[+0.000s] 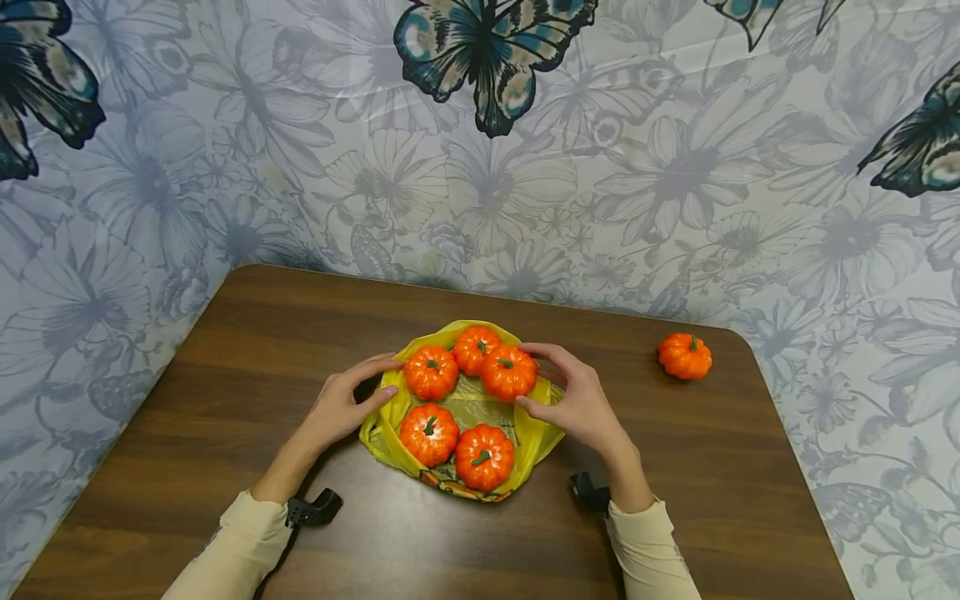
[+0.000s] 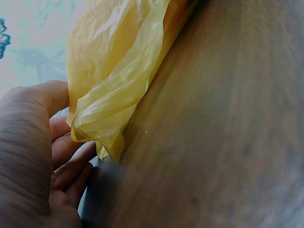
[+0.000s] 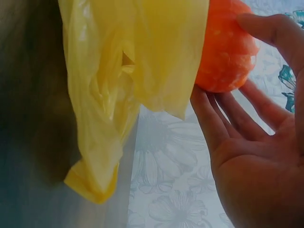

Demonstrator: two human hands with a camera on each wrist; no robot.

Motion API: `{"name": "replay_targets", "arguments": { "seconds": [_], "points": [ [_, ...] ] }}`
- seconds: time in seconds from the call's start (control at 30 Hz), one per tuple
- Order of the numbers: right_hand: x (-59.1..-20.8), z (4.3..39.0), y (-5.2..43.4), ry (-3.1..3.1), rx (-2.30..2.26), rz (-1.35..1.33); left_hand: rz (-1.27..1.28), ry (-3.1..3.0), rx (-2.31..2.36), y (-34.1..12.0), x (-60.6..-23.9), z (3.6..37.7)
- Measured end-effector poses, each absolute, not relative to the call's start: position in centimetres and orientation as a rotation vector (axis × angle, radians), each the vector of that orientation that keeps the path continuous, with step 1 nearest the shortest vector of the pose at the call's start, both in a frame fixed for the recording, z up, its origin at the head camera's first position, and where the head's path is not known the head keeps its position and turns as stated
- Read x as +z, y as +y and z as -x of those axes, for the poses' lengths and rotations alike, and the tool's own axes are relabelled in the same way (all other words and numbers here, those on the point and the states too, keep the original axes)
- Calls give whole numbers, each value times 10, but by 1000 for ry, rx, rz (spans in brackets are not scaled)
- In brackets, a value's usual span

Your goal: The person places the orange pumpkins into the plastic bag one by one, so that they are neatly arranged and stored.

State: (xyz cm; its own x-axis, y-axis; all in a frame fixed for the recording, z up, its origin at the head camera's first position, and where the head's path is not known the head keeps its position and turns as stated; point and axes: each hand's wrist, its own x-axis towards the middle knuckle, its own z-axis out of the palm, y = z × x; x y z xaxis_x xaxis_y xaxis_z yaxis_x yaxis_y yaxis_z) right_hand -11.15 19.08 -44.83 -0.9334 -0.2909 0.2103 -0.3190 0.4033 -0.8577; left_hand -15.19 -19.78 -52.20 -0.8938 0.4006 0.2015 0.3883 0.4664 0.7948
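Near the bench's [image 1: 225, 500] front edge, both hands, left [image 1: 341, 408] and right [image 1: 577, 404], lie open with relaxed fingers flanking the yellow bag [image 1: 468, 408] holding five pumpkins [image 1: 429, 433], a sixth pumpkin [image 1: 685, 356] sitting near the far right corner.

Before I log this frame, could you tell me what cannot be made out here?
- Head view: the print at the yellow bag's near edge is hidden by pumpkins.
- Left wrist view: left hand cut off by the frame; pumpkins hidden behind the bag.
- Right wrist view: right hand cut off; only one pumpkin shows.
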Motion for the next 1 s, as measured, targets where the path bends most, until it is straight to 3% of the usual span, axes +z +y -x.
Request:
{"name": "replay_targets", "arguments": {
  "seconds": [1.0],
  "points": [
    [-466, 113, 165, -2868, 1424, -668, -731, 2665, 1461, -198, -519, 154]
  ]
}}
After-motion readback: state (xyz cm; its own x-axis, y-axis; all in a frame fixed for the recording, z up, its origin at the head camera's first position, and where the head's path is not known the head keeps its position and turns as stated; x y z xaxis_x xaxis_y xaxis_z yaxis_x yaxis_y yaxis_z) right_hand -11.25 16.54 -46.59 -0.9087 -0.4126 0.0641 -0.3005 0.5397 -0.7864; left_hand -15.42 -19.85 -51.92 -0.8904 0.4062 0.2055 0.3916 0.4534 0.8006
